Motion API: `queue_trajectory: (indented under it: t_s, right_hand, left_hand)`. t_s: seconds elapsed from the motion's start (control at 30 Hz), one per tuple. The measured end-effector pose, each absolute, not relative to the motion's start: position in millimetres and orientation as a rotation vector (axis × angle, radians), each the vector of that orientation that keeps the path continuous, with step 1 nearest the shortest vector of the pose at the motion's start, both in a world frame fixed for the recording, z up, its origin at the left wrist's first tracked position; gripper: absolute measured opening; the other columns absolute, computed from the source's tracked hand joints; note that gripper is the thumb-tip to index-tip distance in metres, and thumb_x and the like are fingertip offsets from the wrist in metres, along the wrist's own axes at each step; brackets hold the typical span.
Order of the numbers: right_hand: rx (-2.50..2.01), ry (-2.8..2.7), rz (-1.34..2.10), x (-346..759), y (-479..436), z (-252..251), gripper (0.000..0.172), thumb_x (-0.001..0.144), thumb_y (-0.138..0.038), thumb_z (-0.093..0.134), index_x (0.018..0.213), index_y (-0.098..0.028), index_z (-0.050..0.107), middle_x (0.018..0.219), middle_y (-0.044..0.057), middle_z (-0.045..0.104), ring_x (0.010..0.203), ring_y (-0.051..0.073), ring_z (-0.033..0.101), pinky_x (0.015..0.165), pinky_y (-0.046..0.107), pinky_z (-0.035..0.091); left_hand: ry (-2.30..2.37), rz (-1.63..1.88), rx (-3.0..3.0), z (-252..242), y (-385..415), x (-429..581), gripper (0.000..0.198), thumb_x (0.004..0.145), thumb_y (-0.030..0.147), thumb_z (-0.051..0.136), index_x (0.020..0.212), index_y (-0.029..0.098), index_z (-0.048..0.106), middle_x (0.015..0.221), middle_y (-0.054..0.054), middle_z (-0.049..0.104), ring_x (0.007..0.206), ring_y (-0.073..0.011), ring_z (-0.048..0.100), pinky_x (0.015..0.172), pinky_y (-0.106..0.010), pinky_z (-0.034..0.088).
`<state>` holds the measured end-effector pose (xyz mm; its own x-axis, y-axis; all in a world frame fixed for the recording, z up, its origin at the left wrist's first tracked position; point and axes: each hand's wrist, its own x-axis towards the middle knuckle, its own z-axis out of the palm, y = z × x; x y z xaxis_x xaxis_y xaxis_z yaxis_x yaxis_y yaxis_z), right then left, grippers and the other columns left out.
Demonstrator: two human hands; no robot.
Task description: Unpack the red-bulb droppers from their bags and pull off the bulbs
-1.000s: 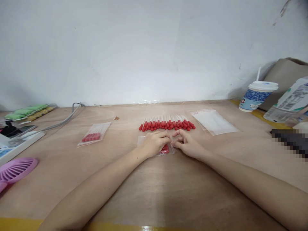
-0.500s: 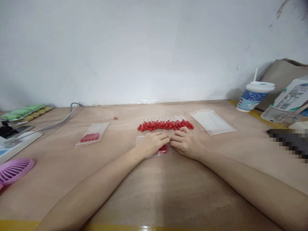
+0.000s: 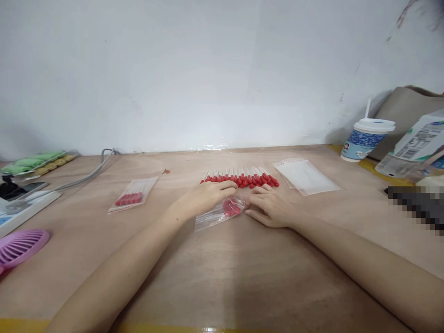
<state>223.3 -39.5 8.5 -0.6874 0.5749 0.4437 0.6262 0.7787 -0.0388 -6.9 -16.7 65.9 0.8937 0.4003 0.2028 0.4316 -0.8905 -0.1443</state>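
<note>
My left hand (image 3: 204, 196) is closed on a small clear bag (image 3: 217, 213) with red-tipped sticks inside, lifting its near end off the wooden table (image 3: 222, 273). Beside it, my right hand (image 3: 268, 206) rests on the table with fingers loosely curled, touching the bag's right end. Just behind both hands lies a row of several loose red-tipped sticks (image 3: 243, 179). A filled bag of the same sticks (image 3: 132, 194) lies further left.
A stack of empty clear bags (image 3: 305, 175) lies at the right. A lidded cup with a straw (image 3: 364, 138), a carton (image 3: 412, 148) and a brown bag stand far right. At the left are a pink fan (image 3: 21, 247), a power strip (image 3: 24, 206) with cable and green items.
My left hand moved up and left, lifting and tilting the bag that had lain flat under both hands. My right hand stayed at the bag's right end.
</note>
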Motion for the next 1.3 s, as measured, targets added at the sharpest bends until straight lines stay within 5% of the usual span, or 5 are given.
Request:
queue_trajectory:
  t_s: [0.13, 0.47, 0.77, 0.97, 1.3]
  right_hand:
    - [-1.069, -2.342, 0.305, 219, -40, 8, 0.028, 0.091, -0.033, 0.035, 0.104, -0.024, 0.058, 0.087, 0.004, 0.062, 0.086, 0.018, 0.050, 0.078, 0.035, 0.036]
    - [-1.060, -2.296, 0.462, 204, -31, 0, 0.015, 0.082, -0.026, 0.050, 0.086, -0.017, 0.061, 0.086, 0.005, 0.060, 0.082, 0.018, 0.051, 0.075, 0.032, 0.039]
    - [-1.072, -2.286, 0.536, 197, -27, -2, 0.019, 0.085, -0.026, 0.044, 0.087, -0.018, 0.062, 0.083, 0.005, 0.059, 0.080, 0.017, 0.051, 0.074, 0.032, 0.040]
    - [-0.971, -2.035, 0.959, 196, -35, 6, 0.025, 0.075, -0.030, 0.060, 0.095, -0.017, 0.053, 0.094, 0.004, 0.059, 0.081, 0.014, 0.055, 0.070, 0.029, 0.045]
    - [-1.070, -2.087, 1.013, 194, -33, 9, 0.024, 0.074, -0.036, 0.061, 0.086, -0.016, 0.054, 0.080, 0.002, 0.059, 0.068, 0.012, 0.053, 0.059, 0.025, 0.042]
  left_hand:
    - [-0.695, -0.223, -2.905, 67, -19, -5, 0.033, 0.085, 0.003, 0.033, 0.105, 0.022, 0.053, 0.121, -0.002, 0.051, 0.094, -0.0149, 0.058, 0.077, -0.026, 0.045]
    - [-1.065, -0.688, -3.151, 23, -41, -27, 0.046, 0.086, 0.035, 0.047, 0.128, 0.021, 0.034, 0.127, -0.009, 0.048, 0.115, -0.0213, 0.046, 0.096, -0.038, 0.038]
    - [-1.235, -0.731, -3.200, 15, -46, -29, 0.052, 0.084, 0.036, 0.049, 0.131, 0.022, 0.030, 0.131, -0.008, 0.045, 0.117, -0.0211, 0.044, 0.098, -0.038, 0.037]
    - [-1.232, -0.730, -3.199, 16, -47, -29, 0.049, 0.086, 0.037, 0.047, 0.130, 0.023, 0.032, 0.130, -0.006, 0.046, 0.117, -0.0210, 0.045, 0.097, -0.037, 0.038]
    - [-1.263, -0.769, -3.169, 12, -45, -26, 0.047, 0.085, 0.037, 0.048, 0.127, 0.022, 0.036, 0.128, -0.008, 0.048, 0.114, -0.0214, 0.046, 0.096, -0.038, 0.038]
